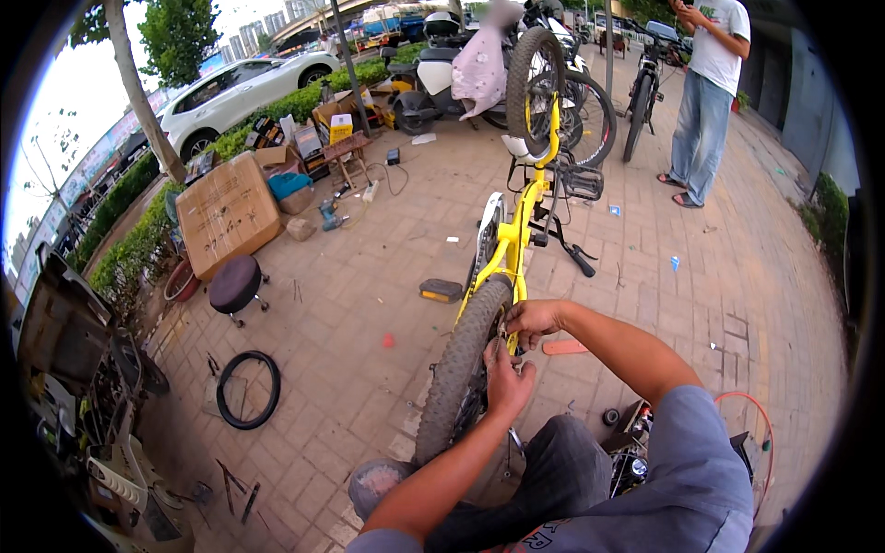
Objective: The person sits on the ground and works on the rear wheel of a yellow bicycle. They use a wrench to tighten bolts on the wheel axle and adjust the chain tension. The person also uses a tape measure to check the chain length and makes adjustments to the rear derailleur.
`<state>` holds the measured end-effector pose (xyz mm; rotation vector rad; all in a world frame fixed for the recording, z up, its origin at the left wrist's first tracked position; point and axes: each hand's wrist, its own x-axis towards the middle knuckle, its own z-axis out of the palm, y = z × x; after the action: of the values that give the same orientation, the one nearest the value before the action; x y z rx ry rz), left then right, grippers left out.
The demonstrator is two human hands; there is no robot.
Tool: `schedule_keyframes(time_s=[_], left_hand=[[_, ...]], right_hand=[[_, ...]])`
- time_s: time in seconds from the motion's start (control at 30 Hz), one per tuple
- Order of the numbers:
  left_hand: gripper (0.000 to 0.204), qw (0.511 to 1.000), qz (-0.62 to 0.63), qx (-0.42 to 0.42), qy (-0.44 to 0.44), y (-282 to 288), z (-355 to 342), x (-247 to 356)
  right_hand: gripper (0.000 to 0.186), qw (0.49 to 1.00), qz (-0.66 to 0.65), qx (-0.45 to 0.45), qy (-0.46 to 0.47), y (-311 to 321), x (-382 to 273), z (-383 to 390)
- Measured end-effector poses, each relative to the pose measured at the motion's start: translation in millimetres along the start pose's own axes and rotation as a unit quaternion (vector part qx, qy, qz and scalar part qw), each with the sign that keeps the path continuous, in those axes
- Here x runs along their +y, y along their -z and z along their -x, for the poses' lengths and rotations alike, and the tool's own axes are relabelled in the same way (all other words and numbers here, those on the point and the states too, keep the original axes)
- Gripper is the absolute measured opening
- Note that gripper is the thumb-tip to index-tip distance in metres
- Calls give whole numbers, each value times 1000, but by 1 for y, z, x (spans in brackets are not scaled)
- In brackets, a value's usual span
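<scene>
A bicycle with a yellow frame [521, 230] stands upside down in front of me. Its knobby near tyre [461, 369] points toward my knees, and the far wheel [535, 88] rises at the top. My right hand [533, 323] reaches in from the right, its fingers pinched at the yellow frame tube beside the near tyre. Just below it, my left hand [507, 380] has its fingers closed close to the same spot, by the wheel's right side. The small part between the fingertips is too hidden to name. A pedal [441, 291] sticks out left of the frame.
A round stool [235, 286], a loose black tyre [249, 389] and a large cardboard box [228, 217] are on the left. Tools [238, 493] lie lower left. Right of the bicycle is an orange-red strip [564, 347]. A person [705, 101] stands at far right.
</scene>
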<state>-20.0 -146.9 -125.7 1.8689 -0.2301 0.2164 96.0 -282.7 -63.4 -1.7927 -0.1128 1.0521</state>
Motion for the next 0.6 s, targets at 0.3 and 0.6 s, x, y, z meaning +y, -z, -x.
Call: schedule_keyframes(time_s=[0.3,0.6], left_hand=[[66,996,63,-26,61,-2,-1,-9],[57,972,190,-64,122,13,-2,9]], right_hand=[[19,958,-80,172,215,-38,45,9],[23,837,-300,328,320,-90,66,6]])
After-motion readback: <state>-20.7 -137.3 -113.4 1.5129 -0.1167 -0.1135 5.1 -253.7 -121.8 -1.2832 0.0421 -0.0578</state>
